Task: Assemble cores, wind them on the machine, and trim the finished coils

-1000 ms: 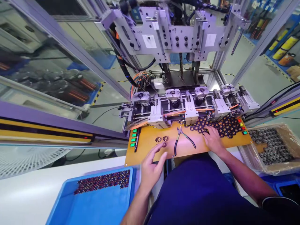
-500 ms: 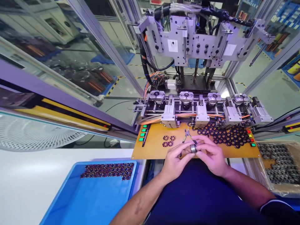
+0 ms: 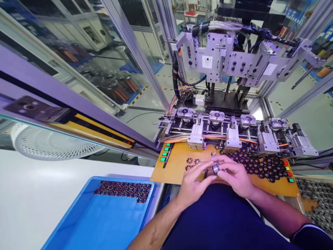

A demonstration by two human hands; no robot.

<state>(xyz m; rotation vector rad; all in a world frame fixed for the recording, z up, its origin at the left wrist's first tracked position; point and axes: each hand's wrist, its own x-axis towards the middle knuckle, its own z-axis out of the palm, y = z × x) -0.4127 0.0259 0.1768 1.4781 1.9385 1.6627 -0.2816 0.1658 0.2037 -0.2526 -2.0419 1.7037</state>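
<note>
Small silver metal ring [image 3: 215, 169] pinched at lower centre of the frame, gripped by fingertips of left hand [image 3: 194, 177] and right hand [image 3: 234, 175], both grips pressed together, held over flat orange panel [image 3: 179, 163] (black ring-shaped cores [image 3: 256, 166] heaped to the right), blue plastic tray [image 3: 78, 222] placed at lower left

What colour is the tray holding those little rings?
Bright blue: the plastic tray shows best in the head view.

Left hand [image 3: 195, 177] and right hand [image 3: 234, 175] hold a small metal ring [image 3: 215, 169] over the orange board [image 3: 177, 163], lower middle of frame; blue tray [image 3: 99, 222] with dark rings [image 3: 122, 189] lower left.
</note>
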